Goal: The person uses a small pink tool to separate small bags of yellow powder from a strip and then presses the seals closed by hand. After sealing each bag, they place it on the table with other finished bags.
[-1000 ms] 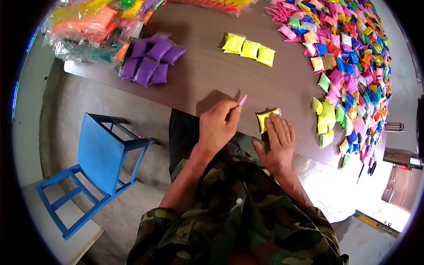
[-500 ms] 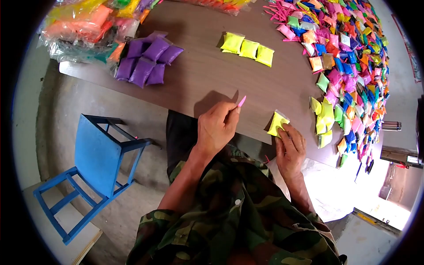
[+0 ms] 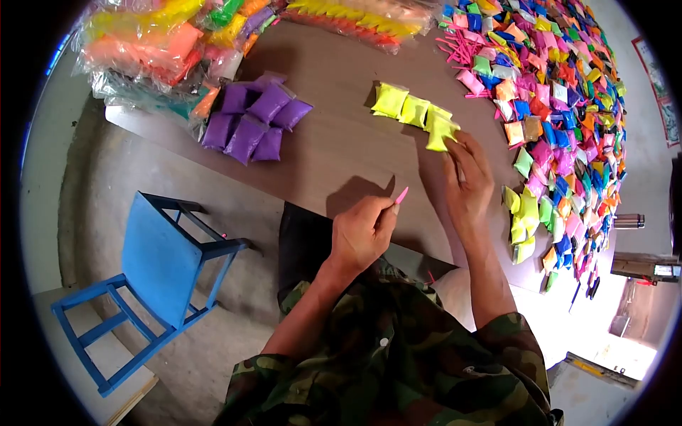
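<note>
My left hand [image 3: 362,234] is closed above the table's near edge, with a small pink pointed stick [image 3: 402,194] jutting from between thumb and forefinger. Farther forward, my right hand [image 3: 469,177] has its fingers on a yellow packet [image 3: 441,133], a small clear bag with bright filling. That packet overlaps the end of a short row of yellow packets [image 3: 413,111] lying on the table. To the left of the row lies a cluster of purple packets [image 3: 245,138]. More yellow packets [image 3: 526,213] rest at the right, beside a big mixed heap.
A large heap of multicoloured packets [image 3: 561,135] covers the table's [image 3: 334,163] right side, with pink sticks [image 3: 458,51] at its far left edge. Big clear bags of packets [image 3: 149,50] stand at the back left. A blue chair [image 3: 160,263] is on the floor at left.
My right hand has carried the yellow packet forward from the near table edge to the row of yellow packets. My left hand still holds the pink stick. The view has shifted slightly.
</note>
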{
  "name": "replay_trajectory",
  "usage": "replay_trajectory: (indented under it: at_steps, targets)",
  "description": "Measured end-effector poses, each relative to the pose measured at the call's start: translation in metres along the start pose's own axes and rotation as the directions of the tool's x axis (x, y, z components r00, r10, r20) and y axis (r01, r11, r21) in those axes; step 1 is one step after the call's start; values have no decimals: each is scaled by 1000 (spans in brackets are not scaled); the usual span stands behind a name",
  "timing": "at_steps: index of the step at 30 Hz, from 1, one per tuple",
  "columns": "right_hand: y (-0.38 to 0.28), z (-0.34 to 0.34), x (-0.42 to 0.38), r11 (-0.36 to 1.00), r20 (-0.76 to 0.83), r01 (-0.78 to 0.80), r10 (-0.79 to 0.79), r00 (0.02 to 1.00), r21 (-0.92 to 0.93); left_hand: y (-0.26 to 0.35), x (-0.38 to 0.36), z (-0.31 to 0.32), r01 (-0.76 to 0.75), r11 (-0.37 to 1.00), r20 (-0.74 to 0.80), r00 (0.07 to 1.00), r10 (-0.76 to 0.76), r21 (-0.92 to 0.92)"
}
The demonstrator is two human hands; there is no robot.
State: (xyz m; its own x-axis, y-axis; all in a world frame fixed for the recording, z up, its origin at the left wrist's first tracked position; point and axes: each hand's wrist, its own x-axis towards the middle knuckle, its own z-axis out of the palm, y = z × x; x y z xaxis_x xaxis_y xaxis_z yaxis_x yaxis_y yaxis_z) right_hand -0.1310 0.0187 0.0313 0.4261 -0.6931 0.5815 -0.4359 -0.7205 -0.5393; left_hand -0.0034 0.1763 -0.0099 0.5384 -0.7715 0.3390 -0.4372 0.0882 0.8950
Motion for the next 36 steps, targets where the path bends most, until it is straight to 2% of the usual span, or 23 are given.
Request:
replay_trajectory:
  at_steps: [3, 7, 10, 17, 22, 24, 28, 32, 34, 36]
  targets:
    - [6, 27, 24, 997, -10, 81, -81, 997, -1, -2, 0, 1, -18, 1000, -6, 1000, 18, -1]
    - [18, 51, 33, 999, 16, 25, -25, 1000, 28, -4, 2, 0, -43, 999, 12, 999, 44, -12]
    - [23, 58, 37, 990, 15, 111, -110, 994, -83, -4, 4, 1, -70, 997, -6, 998, 70, -18]
    - [27, 58, 38, 970, 35, 160, -156, 987, -183, -3, 7, -2, -44, 999, 59, 997, 43, 11]
    - [22, 45, 33, 961, 32, 154, -150, 988, -230, -4, 7, 2, -94, 995, 1, 996, 94, 17]
    - [15, 27, 29, 967, 59, 115, -104, 993, -227, 0, 7, 1, -79, 997, 35, 996, 80, -14]
    - [24, -25, 3, 937, 51, 76, -62, 997, -341, -1, 7, 0, -51, 999, 59, 997, 52, -13]
    - [37, -87, -32, 744, 46, -20, 67, 997, -668, -5, 5, 0, -61, 998, 83, 995, 61, -1]
    - [44, -108, -42, 712, 52, -58, 132, 990, -699, -7, 5, 2, -80, 997, 80, 993, 81, -8]
    - [50, -119, -52, 636, 118, -82, 265, 957, -767, -7, 4, 3, -72, 997, 61, 996, 72, -10]
